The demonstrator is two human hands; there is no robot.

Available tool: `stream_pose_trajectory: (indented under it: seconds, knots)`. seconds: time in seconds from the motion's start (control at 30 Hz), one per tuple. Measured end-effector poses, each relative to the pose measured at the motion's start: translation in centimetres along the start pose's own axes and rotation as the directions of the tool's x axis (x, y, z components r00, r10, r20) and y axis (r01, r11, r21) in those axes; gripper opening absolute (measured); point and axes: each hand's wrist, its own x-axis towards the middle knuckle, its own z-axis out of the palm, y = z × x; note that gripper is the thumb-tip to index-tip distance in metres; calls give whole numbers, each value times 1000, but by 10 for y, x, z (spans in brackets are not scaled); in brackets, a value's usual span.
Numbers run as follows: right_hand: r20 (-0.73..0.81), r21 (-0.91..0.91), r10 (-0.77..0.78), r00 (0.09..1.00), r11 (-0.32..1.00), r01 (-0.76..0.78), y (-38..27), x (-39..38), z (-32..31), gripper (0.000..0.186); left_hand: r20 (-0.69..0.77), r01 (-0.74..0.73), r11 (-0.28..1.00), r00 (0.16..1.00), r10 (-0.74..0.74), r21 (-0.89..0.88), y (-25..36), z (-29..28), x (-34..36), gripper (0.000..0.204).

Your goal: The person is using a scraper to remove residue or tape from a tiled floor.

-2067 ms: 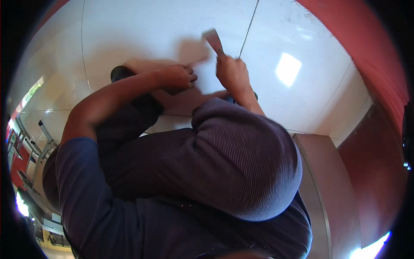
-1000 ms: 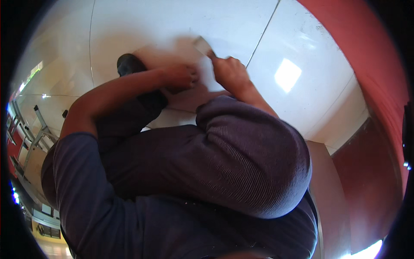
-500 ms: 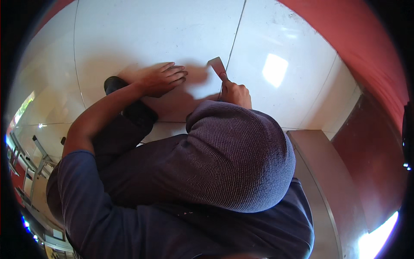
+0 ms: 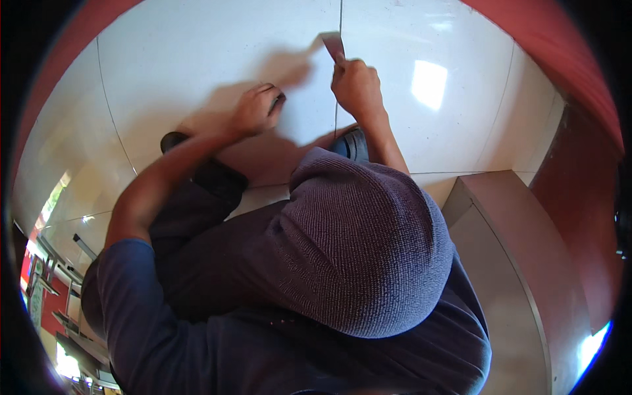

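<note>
Right hand (image 4: 357, 85): closed around scraper (image 4: 334, 46) by its handle | Scraper: blade ahead of hand, over tile floor (image 4: 197, 52), contact unclear | Left hand (image 4: 255, 110): fingers curled, cannot tell whether anything is held.

Flat flared scraper (image 4: 334, 46), held in right hand (image 4: 357, 85); wide edge forward, over white tiled floor (image 4: 210, 46); contact unclear.

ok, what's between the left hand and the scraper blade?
Head view: only white floor with a shadow between left hand and blade.
</note>
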Motion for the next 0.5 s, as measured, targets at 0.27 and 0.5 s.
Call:
stream_pose_trajectory:
  seconds: [0.27,0.5]
  knots:
    - [-16,26,42,999,999,-42,3,1,-2,27,497,304,-532,826,-266,-790,110,36,65,77]
    - [63,61,29,998,998,-33,23,-42,-3,27,525,278,-580,791,-314,-766,115,65,100,45]
